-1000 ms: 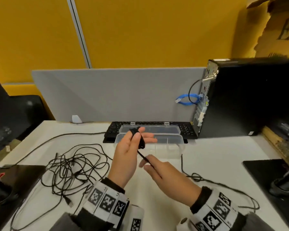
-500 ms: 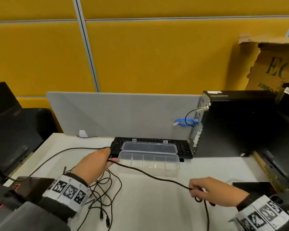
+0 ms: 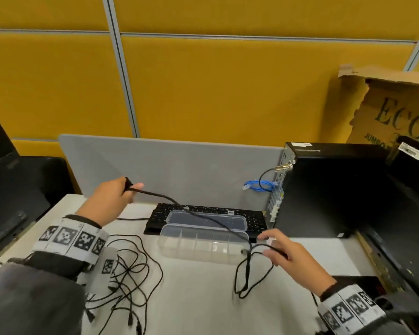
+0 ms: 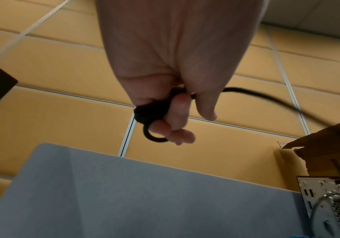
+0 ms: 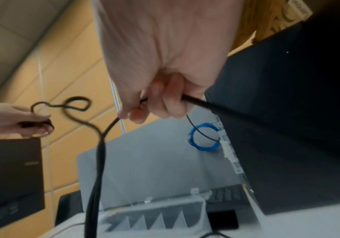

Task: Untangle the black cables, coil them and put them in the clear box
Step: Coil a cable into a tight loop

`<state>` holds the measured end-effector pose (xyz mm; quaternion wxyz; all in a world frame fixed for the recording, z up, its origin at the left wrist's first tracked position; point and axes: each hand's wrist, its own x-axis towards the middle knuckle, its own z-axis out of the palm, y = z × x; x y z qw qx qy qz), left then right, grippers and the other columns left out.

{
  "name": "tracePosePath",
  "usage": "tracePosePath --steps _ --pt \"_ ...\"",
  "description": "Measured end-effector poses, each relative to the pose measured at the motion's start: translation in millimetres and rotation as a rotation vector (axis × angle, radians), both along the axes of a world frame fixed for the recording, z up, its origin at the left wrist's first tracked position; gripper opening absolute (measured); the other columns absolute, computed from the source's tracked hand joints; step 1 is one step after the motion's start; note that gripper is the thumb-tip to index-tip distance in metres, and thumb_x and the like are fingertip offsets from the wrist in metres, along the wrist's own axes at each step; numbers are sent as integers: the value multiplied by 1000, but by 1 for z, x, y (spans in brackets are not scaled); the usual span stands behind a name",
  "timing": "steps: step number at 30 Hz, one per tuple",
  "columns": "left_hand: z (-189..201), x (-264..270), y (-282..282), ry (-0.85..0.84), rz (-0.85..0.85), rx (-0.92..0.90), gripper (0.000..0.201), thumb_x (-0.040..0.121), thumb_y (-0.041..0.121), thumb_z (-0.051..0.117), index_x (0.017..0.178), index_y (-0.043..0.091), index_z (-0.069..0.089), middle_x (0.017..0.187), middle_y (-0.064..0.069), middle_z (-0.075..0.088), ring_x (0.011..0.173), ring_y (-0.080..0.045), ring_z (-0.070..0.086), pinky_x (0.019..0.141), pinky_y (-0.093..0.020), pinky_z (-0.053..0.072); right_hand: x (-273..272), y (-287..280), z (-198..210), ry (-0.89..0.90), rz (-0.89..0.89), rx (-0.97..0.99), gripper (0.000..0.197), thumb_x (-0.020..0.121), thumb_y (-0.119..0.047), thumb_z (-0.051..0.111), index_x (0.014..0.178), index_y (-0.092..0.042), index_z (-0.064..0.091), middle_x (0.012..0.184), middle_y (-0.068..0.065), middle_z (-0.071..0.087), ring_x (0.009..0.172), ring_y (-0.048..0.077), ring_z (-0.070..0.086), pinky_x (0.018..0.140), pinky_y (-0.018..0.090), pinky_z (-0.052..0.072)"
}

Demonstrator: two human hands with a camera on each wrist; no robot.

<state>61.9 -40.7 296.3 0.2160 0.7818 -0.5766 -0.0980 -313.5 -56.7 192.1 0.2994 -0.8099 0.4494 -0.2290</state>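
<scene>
My left hand [image 3: 121, 192] is raised in front of the grey divider and grips a small coil of black cable [image 4: 154, 111] wound round its fingers. From it the black cable [image 3: 203, 217] runs down and right over the clear box [image 3: 203, 245] to my right hand [image 3: 273, 250], whose curled fingers [image 5: 165, 99] hold it just right of the box. Below the right hand the cable hangs in loose loops [image 3: 249, 274] on the table. A tangle of black cables [image 3: 128, 269] lies at the lower left. The box stands open with its lid [image 3: 206, 220] back on the keyboard.
A black keyboard [image 3: 254, 217] lies behind the box. A black computer tower [image 3: 324, 189] stands at the right with a blue cable [image 3: 259, 186] at its back. Dark monitors [image 3: 15, 184] flank the white table [image 3: 198, 298]. Torn cardboard [image 3: 385, 110] leans at the back right.
My left hand has risen from the table to the divider with the coil. My right hand has moved up and towards the box, and slack cable now loops beneath it.
</scene>
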Motion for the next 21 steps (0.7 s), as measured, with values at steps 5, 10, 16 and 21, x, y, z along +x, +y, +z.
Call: tracePosePath --steps 5,10,16,21 --pt "3 -20 3 595 -229 194 41 99 24 38 82 -5 61 53 -4 47 47 -10 44 52 -19 38 22 -11 34 -228 -49 -155 20 91 -8 56 86 -26 63 75 -12 65 69 6 62 65 8 43" --pt "5 -72 -24 886 -343 209 43 102 25 31 87 -7 56 60 -9 40 36 -4 42 44 -14 38 69 -16 43 -248 164 138 23 93 -9 53 80 -26 63 71 -10 64 68 -2 59 67 11 44" --pt "-22 -22 -76 274 5 99 42 100 24 37 68 2 52 67 -11 52 61 -25 46 57 -30 35 73 6 40 -687 287 680 25 89 -15 46 66 -20 56 52 -6 47 48 9 33 50 19 27" --pt "-46 48 -72 66 220 248 38 101 21 35 91 -6 59 87 -19 59 95 -35 57 79 -36 41 33 -8 27 -1093 399 915 30 93 -36 53 70 -16 52 47 -9 43 48 11 24 48 20 23"
